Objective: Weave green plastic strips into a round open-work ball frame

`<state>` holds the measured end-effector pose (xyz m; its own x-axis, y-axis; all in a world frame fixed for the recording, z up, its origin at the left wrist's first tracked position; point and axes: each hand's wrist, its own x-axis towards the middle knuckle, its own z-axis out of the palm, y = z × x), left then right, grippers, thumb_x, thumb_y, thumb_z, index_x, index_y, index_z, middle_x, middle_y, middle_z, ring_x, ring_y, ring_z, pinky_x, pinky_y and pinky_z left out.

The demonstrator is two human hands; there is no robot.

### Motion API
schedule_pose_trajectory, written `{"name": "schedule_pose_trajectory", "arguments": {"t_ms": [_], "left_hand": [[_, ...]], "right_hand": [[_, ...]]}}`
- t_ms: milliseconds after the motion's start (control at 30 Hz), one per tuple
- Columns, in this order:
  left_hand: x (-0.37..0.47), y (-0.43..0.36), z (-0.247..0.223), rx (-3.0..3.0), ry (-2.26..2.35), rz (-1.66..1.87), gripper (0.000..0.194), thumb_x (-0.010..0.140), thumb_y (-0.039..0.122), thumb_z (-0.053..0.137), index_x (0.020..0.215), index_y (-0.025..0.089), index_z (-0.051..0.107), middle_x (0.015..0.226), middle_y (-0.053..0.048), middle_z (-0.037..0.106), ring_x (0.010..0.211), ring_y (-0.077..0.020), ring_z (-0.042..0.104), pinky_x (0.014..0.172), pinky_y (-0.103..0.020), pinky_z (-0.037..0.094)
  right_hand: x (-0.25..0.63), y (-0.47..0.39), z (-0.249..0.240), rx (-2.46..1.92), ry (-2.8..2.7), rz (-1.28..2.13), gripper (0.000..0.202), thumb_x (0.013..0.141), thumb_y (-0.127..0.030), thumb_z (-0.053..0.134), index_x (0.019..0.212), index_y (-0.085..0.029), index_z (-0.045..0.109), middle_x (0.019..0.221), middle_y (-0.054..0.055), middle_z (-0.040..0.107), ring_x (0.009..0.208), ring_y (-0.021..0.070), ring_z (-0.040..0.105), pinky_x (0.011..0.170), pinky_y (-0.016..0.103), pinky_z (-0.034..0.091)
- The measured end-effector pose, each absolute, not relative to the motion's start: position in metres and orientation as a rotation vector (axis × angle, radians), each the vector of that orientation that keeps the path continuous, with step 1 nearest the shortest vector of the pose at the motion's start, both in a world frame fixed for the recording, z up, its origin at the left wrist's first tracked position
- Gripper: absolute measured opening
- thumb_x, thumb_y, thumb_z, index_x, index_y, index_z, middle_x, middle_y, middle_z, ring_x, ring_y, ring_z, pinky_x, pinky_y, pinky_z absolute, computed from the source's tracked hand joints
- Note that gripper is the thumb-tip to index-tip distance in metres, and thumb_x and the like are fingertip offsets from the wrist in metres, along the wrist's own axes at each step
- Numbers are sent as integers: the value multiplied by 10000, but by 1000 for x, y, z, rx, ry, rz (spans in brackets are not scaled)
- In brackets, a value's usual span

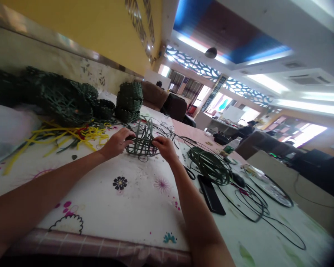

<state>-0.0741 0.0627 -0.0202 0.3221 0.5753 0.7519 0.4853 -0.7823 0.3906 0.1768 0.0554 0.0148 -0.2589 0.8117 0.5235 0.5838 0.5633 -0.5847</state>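
A small, partly woven basket of dark green strips (pixel 143 147) rests on the flowered tablecloth (pixel 100 204), with loose strip ends sticking up from its rim. My left hand (pixel 118 142) pinches the rim on its left side, fingers closed. On the right side, my right hand (pixel 164 147) grips the rim between thumb and fingers. Both hands are at about the same height, with the lattice of the basket between them.
Finished dark green baskets (pixel 129 101) stand along the wall, near yellow strips (pixel 69 133). To the right lie a coil of green strip (pixel 208 167), a black phone (pixel 211 194), scissors (pixel 189 172) and a bottle (pixel 231 145). A person (pixel 247 128) sits far back.
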Motion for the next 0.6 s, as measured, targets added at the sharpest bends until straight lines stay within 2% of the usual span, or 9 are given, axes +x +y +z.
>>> {"name": "schedule_pose_trajectory", "arguments": {"t_ms": [133, 267, 367, 500, 600], "left_hand": [[-84, 60, -16, 2562, 892, 1413, 166, 919, 297, 560, 1020, 179, 620, 993, -86, 626, 989, -222, 588, 914, -358, 467], [-101, 47, 4, 2646, 691, 990, 193, 895, 390, 625, 904, 203, 672, 920, -50, 651, 867, -173, 609, 809, -274, 473], [-109, 39, 18, 2538, 828, 1142, 326, 925, 409, 571, 726, 165, 652, 782, -24, 650, 769, -136, 584, 766, -252, 454], [-106, 31, 25, 2306, 1147, 1444, 329, 928, 380, 559, 787, 112, 688, 756, -13, 681, 717, -114, 583, 693, -234, 445], [-97, 17, 34, 2200, 1141, 1680, 248, 901, 355, 616, 802, 146, 707, 754, -1, 696, 710, -116, 618, 671, -232, 464]], "right_hand": [[172, 32, 7, -1048, -1995, 111, 125, 868, -224, 598, 801, -173, 691, 755, 15, 598, 711, 143, 568, 682, 253, 421], [175, -12, -22, -1032, -2094, -71, 187, 961, -238, 515, 892, -189, 682, 843, 56, 631, 751, 154, 582, 689, 251, 440], [175, -38, -47, -1045, -2230, -214, 198, 984, -228, 484, 918, -194, 668, 860, 68, 639, 743, 154, 562, 652, 253, 417], [168, -53, -61, -1067, -2563, -312, 157, 938, -156, 503, 855, -195, 630, 826, 58, 614, 758, 161, 523, 553, 265, 331], [161, -54, -55, -1114, -2741, -307, 129, 942, -185, 493, 911, -182, 618, 893, 69, 616, 791, 168, 518, 539, 273, 314]]}}
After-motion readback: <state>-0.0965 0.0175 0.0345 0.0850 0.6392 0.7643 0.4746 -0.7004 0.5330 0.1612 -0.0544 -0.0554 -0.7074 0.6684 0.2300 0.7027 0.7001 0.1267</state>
